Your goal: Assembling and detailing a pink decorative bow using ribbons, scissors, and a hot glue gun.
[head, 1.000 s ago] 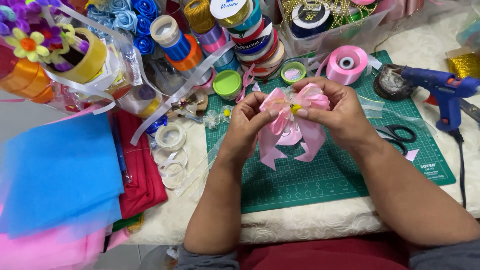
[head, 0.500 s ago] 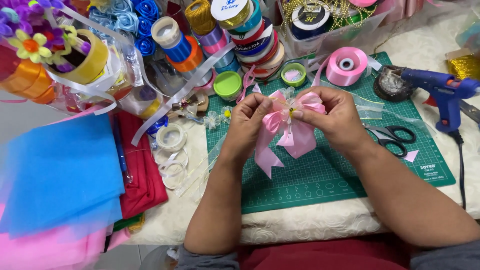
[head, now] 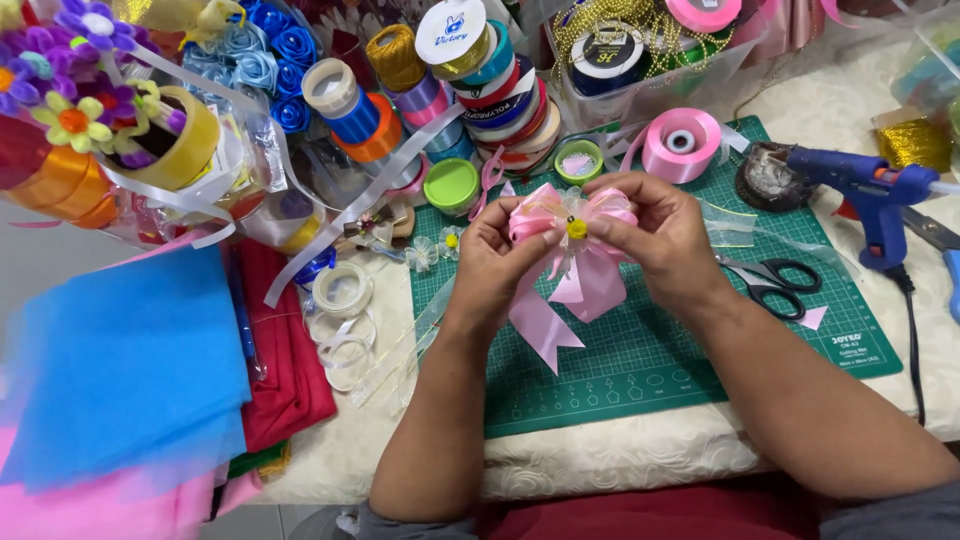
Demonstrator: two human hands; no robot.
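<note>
Both hands' fingers (head: 522,232) round pink bow (head: 572,262)

A home craft table — ribbon spools (head: 500,85), a green cutting mat (head: 660,360), a blue glue gun (head: 870,190) — crowded with supplies.

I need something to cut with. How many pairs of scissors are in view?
1: black-handled scissors lie on the green cutting mat, right of the right hand. Others may hide under the clutter.

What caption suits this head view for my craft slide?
Both hands, left hand and right hand, hold a pink ribbon bow above a green cutting mat.
</note>
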